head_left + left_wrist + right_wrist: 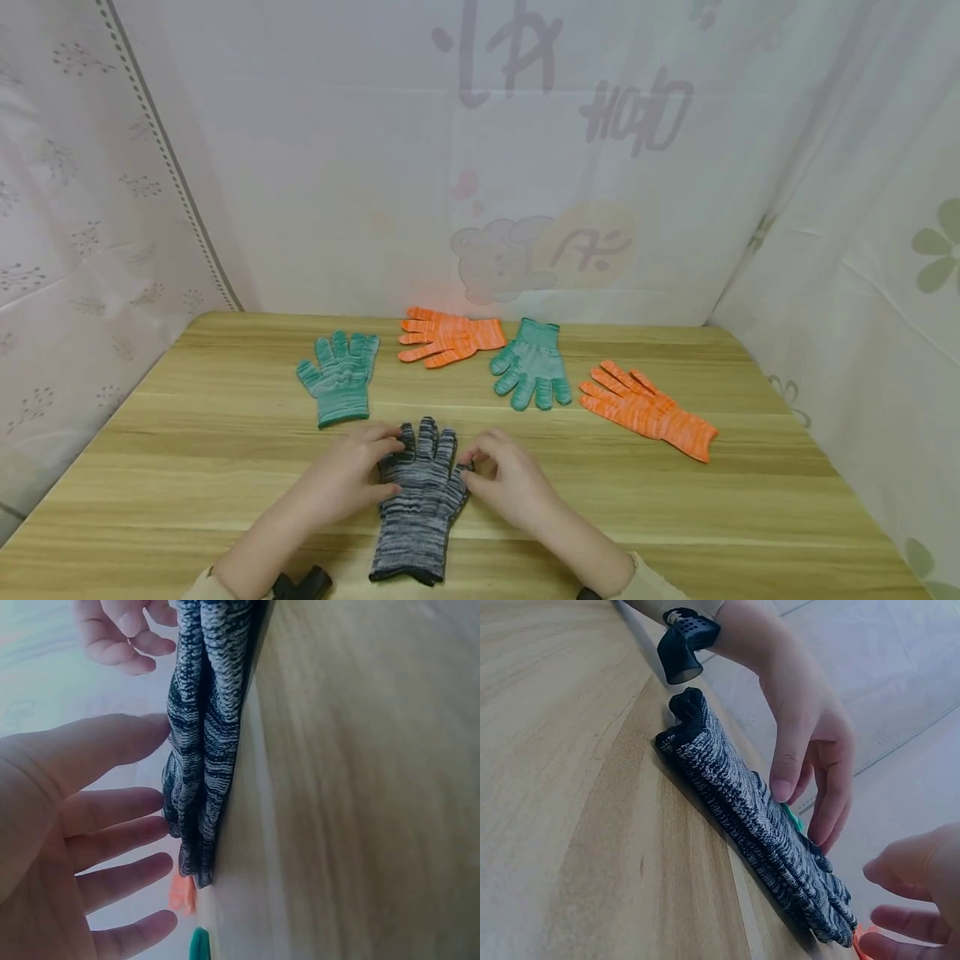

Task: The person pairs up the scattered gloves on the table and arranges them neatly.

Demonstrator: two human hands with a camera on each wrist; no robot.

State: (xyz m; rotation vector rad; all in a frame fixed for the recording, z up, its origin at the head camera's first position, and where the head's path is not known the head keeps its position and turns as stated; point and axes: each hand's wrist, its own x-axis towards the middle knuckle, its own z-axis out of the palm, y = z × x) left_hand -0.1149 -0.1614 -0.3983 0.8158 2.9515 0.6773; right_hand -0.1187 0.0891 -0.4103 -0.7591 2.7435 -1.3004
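Note:
A grey-and-black striped knit glove point(420, 500) lies flat on the wooden table, its fingers pointing away from me and its dark-edged cuff near the front. On its left side, my left hand point(352, 471) rests with thumb and fingertips touching the knit; in the left wrist view its fingers point(112, 840) are mostly straight. At the glove's thumb, on the right, is my right hand point(513, 479) with loosely bent fingers. From the right wrist, its fingers point(915, 922) appear slightly off the glove point(757, 825).
Beyond the grey glove lie a green glove point(345, 379) at left, an orange glove point(450, 336) at the back, another green glove point(532, 367) beside it and an orange glove point(648, 408) at right. Printed curtains point(337, 167) enclose the wooden table point(187, 467).

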